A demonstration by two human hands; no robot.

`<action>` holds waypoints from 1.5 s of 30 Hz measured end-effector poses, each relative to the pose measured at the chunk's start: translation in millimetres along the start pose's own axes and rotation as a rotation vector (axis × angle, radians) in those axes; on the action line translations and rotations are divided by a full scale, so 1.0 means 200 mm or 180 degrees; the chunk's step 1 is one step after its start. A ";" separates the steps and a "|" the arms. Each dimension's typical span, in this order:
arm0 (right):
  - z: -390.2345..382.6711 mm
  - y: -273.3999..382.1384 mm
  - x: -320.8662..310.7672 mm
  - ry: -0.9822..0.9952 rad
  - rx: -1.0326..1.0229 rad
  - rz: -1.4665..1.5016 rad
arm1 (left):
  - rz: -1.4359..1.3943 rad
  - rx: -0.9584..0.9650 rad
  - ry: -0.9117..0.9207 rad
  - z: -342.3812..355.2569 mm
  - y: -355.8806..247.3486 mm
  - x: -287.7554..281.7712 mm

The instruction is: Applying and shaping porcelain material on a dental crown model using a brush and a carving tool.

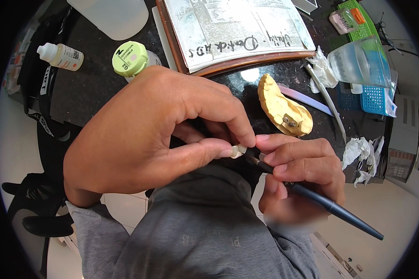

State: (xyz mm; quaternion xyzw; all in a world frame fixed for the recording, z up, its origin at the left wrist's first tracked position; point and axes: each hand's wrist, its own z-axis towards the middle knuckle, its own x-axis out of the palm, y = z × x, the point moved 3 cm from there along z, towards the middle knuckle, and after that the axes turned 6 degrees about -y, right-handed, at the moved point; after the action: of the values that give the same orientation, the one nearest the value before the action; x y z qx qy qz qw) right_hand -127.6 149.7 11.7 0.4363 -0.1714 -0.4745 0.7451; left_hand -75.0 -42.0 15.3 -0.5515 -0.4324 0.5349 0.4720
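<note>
Between the thumb and index finger of my left hand (158,125) is a small off-white dental crown piece (238,151). My right hand (302,169) grips a slim dark blue brush (335,207) like a pen, its tip close to the crown piece; whether they touch I cannot tell. The brush's handle slants down to the right. Just beyond my fingers, a yellow plaster dental model (284,107) lies on the dark table, with grey metallic spots on its near end. A pale lilac strip (305,98) lies beside the model.
A framed sheet (242,32) lies at the back. Left are a green-lidded jar (131,59), a small dropper bottle (63,56) and a translucent container (114,16). Right are a glass cup (361,63), crumpled tissue (363,158), a grey tube (326,100) and a blue basket (376,100).
</note>
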 end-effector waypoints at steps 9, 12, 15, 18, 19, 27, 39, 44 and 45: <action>0.00 -0.01 0.00 -0.0073 -0.0093 -0.0020 | -0.0032 -0.0001 0.0038 0.00 0.00 0.00; -0.01 -0.01 0.00 -0.0096 -0.0089 -0.0019 | -0.0043 -0.0007 0.0044 0.00 0.00 0.00; 0.00 0.00 0.00 -0.0108 -0.0092 -0.0021 | -0.0048 -0.0014 0.0046 0.00 0.00 0.00; 0.00 0.00 0.00 -0.0086 -0.0125 -0.0024 | -0.0045 -0.0012 0.0053 0.00 0.00 0.00; 0.00 0.00 0.00 -0.0070 -0.0143 -0.0024 | -0.0041 -0.0014 0.0055 0.00 0.00 0.00; 0.00 -0.01 0.00 -0.0077 -0.0118 -0.0039 | -0.0002 -0.0020 0.0060 0.00 0.00 0.00; 0.00 0.00 0.00 -0.0218 -0.0025 -0.0011 | 0.0057 0.0092 0.0003 0.00 0.01 0.00; 0.01 0.01 0.00 -0.0048 -0.0076 -0.0057 | 0.0042 0.0039 -0.0009 0.00 0.00 0.01; 0.01 0.01 0.00 -0.0034 -0.0088 -0.0075 | 0.0049 0.0059 -0.0006 0.00 0.01 0.01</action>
State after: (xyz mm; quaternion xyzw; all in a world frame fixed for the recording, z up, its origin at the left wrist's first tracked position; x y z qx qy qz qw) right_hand -127.9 148.7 13.6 0.4254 -0.1636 -0.4878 0.7445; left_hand -75.0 -41.1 13.6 -0.5499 -0.4236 0.5431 0.4725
